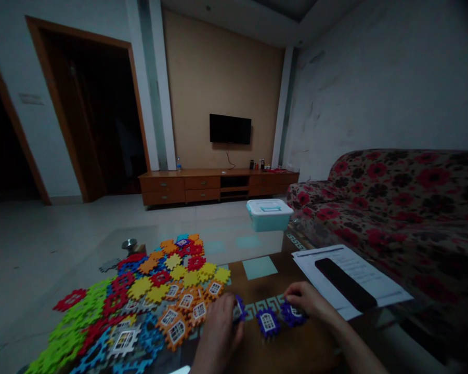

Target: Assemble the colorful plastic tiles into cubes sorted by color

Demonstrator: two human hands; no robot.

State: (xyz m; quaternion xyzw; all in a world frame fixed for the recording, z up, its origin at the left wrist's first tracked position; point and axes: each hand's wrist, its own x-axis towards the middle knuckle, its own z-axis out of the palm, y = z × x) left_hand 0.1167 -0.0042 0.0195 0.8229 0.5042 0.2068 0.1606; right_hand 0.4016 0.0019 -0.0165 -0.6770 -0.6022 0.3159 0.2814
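Purple shows at the fingers of the left hand (218, 332), which are drawn in narrow around a toothed window tile (239, 308), partly hidden and tilted, just left of the middle purple tile (268, 323). That middle tile lies flat on the table (292, 350), between the two hands, its white window pattern facing up. Just right of it, the right hand (302, 299) has its thumb and fingertips bunched at the upper edge of another purple tile (294, 313); they touch it, though I cannot tell whether they grip it.

Left of the middle tile spreads a crowded heap: orange window tiles (187, 300) nearest, then yellow tiles (141, 287) and red tiles (116, 303), with green tiles (68, 324) farthest out. Blue tiles (147, 335) lie beyond the left hand on that same side, a white window tile (124, 340) beside them. To the right of the middle tile, a black phone-like slab (345, 284) rests on printed papers (384, 285). Well beyond it sit a mint box (271, 222) with a white lid, then a wooden cabinet (200, 189) below a dark television (230, 129), and, off to its right, a flowered sofa (398, 187)
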